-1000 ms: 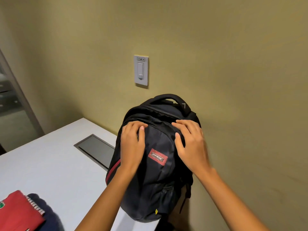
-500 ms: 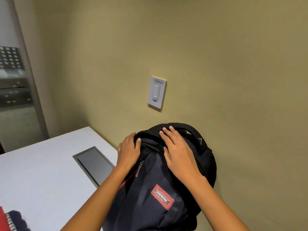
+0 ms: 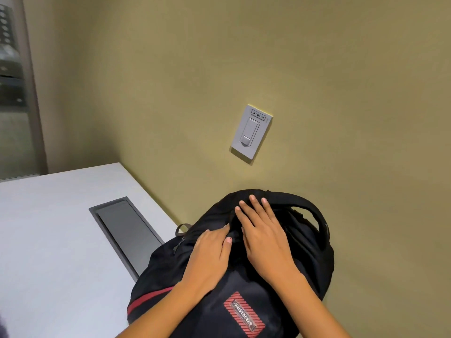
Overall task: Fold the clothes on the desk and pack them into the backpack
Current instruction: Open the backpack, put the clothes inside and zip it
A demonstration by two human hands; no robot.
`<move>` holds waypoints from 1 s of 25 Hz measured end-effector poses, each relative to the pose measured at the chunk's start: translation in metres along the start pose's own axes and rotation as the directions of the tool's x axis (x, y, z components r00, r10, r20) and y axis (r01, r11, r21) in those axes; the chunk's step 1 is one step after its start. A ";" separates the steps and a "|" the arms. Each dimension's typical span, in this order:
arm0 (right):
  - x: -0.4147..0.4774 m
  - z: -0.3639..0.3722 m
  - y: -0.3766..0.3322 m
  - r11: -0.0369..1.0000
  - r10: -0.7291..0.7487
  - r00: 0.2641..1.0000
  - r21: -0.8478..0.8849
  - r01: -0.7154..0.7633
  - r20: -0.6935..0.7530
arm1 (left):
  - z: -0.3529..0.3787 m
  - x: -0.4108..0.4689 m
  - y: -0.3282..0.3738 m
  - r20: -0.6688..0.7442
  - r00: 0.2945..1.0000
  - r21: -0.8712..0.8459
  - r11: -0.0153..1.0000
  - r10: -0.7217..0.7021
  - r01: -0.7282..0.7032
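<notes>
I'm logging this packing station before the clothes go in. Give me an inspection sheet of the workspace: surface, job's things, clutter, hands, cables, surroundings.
Surface: white desk with a grey recessed hatch, lid down.
Job's things: black backpack with a red patch, on the desk against the wall; whether it is open cannot be told; no clothes clearly in view.
Clutter: nothing seen.
Hands: left hand lies on the backpack's top, fingertips hidden in a fold; right hand rests beside it, fingers straight.
Cables: nothing seen.
Surroundings: olive wall with a white wall switch; glazed panel at far left.
</notes>
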State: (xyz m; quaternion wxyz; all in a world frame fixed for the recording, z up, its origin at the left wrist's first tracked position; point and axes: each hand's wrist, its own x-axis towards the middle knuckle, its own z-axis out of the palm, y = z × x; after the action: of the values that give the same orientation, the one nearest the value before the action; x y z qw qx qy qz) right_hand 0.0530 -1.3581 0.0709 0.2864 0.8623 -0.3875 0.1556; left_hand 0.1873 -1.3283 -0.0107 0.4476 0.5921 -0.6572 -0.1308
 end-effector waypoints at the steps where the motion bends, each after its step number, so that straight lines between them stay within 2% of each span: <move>1: -0.001 0.000 0.002 1.000 -0.001 1.000 -0.004 0.001 0.013 | -0.003 0.005 -0.003 -0.031 0.999 -0.041 0.999 -0.009 0.008; 3: -0.001 0.000 0.005 1.000 -0.002 1.000 -0.009 0.002 0.031 | -0.009 0.018 -0.010 -0.126 0.988 -0.156 0.985 -0.092 0.072; 6: 0.000 -0.001 0.009 1.000 -0.013 0.998 -0.005 0.013 0.055 | -0.015 0.040 -0.033 -0.202 0.910 -0.273 0.913 -0.362 0.303; 8: 0.000 -0.002 0.010 1.000 -0.014 0.998 -0.009 0.015 0.057 | -0.016 0.051 -0.061 -0.094 0.871 -0.189 0.868 -0.482 0.460; 10: -0.002 -0.002 0.010 1.000 -0.018 0.998 -0.006 0.019 0.059 | -0.016 0.060 -0.087 0.126 0.830 -0.027 0.834 -0.544 0.551; 12: -0.004 -0.001 0.012 1.000 -0.024 0.998 -0.011 0.025 0.062 | -0.017 0.067 -0.097 0.291 0.793 0.081 0.840 -0.535 0.536; 13: -0.004 0.000 0.013 1.000 -0.026 0.998 -0.014 0.027 0.062 | -0.016 0.070 -0.098 0.328 0.792 0.126 0.855 -0.514 0.503; 15: -0.004 0.000 0.013 0.999 -0.029 0.998 -0.015 0.030 0.064 | -0.015 0.074 -0.096 0.350 0.788 0.246 0.861 -0.507 0.445; 19: -0.005 0.004 0.012 1.000 -0.022 0.998 -0.020 0.023 0.054 | -0.018 0.081 -0.093 0.363 0.734 0.583 0.754 -0.574 0.303; 21: -0.006 0.007 0.011 0.999 -0.015 0.999 -0.028 0.016 0.047 | -0.020 0.086 -0.094 0.401 0.696 0.656 0.717 -0.595 0.235; 23: -0.006 0.009 0.011 1.000 -0.006 0.999 -0.023 0.007 0.039 | -0.023 0.088 -0.094 0.414 0.665 0.679 0.697 -0.621 0.229; 25: -0.005 0.009 0.012 1.000 -0.004 1.000 -0.017 0.004 0.030 | -0.025 0.088 -0.093 0.381 0.670 0.640 0.704 -0.638 0.307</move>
State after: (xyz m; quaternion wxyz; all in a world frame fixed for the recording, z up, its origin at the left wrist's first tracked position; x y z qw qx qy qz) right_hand 0.0414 -1.3674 0.0656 0.2879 0.8629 -0.3914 0.1387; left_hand 0.2761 -1.4225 -0.0241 -0.0060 0.7768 -0.5840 -0.2353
